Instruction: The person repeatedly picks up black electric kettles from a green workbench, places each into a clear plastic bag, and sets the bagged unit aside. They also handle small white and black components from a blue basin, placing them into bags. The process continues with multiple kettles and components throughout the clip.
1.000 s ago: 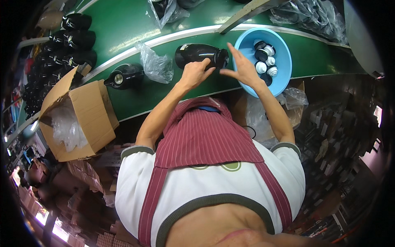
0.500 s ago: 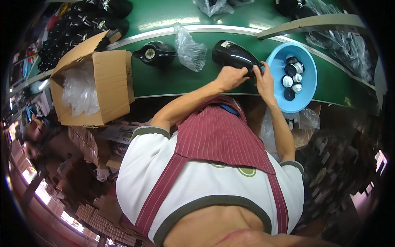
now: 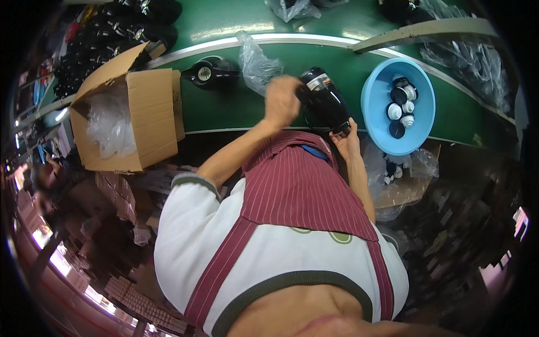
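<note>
A glossy black vacuum jug [image 3: 328, 104] lies tilted over the table's near edge, its base end with a pale label band pointing away and its neck toward me. My right hand [image 3: 347, 140] is closed around the neck end. My left hand [image 3: 282, 101] is smeared by motion just left of the jug's upper side; whether its fingers touch the jug cannot be made out. Left of it stands a second black jug [image 3: 216, 73], seen from above. A clear plastic bag [image 3: 258, 64] lies crumpled between the two jugs.
A light blue basin [image 3: 370, 123] at the right holds several black and white stoppers. An opened cardboard box [image 3: 151, 123] with clear bags stands at the left. Many black jugs [image 3: 120, 28] crowd the far left. A metal bar [image 3: 426, 31] crosses the green table [image 3: 236, 19] at the far right.
The jug has swung round, its neck now nearer me and its base away. My left hand has left the neck and moved left; my right hand has come down with the neck.
</note>
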`<state>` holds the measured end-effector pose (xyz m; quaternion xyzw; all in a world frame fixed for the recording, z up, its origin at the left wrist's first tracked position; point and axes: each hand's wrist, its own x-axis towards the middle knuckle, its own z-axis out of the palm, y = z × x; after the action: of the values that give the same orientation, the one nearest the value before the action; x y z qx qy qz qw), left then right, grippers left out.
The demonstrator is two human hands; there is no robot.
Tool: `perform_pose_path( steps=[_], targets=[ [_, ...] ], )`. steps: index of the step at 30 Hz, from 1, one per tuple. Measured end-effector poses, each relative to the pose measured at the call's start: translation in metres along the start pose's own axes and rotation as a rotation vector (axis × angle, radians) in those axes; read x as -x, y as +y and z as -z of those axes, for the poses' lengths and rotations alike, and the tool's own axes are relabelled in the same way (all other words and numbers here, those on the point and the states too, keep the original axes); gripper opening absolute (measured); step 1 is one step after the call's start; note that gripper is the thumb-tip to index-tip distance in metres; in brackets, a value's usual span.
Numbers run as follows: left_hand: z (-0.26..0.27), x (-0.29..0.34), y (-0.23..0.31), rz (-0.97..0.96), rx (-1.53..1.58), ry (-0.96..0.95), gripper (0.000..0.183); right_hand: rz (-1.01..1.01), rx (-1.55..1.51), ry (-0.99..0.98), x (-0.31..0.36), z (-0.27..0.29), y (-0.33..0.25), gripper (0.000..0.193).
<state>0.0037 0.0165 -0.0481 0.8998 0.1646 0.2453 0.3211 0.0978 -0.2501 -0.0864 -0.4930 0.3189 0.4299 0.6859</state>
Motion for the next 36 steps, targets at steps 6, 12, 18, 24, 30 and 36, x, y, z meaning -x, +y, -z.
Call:
perform_pose_path(
  steps=[6,12,18,24,30,36],
  targets=[
    [-0.049,0.006,-0.129,0.534,-0.546,-0.188,0.038,0.293,0.167,-0.16,0.02,0.011,0.006,0.046],
    [-0.069,0.012,-0.164,0.813,0.471,-0.137,0.02,0.159,0.121,-0.335,0.028,-0.03,-0.005,0.049],
    [-0.046,0.019,-0.179,0.963,0.436,-0.036,0.024,0.02,0.116,-0.173,-0.023,-0.039,0.023,0.052],
    [0.011,-0.023,-0.091,0.412,0.248,-0.124,0.022,0.982,1.033,-0.227,0.027,-0.075,0.02,0.072],
    [0.001,-0.036,-0.047,-0.411,0.144,-0.39,0.026,0.789,0.83,-0.045,0.018,-0.099,0.036,0.066],
    [0.027,-0.034,0.004,-0.593,0.077,-0.326,0.054,-0.144,-0.321,-0.089,0.019,-0.086,0.016,0.046]
  ],
)
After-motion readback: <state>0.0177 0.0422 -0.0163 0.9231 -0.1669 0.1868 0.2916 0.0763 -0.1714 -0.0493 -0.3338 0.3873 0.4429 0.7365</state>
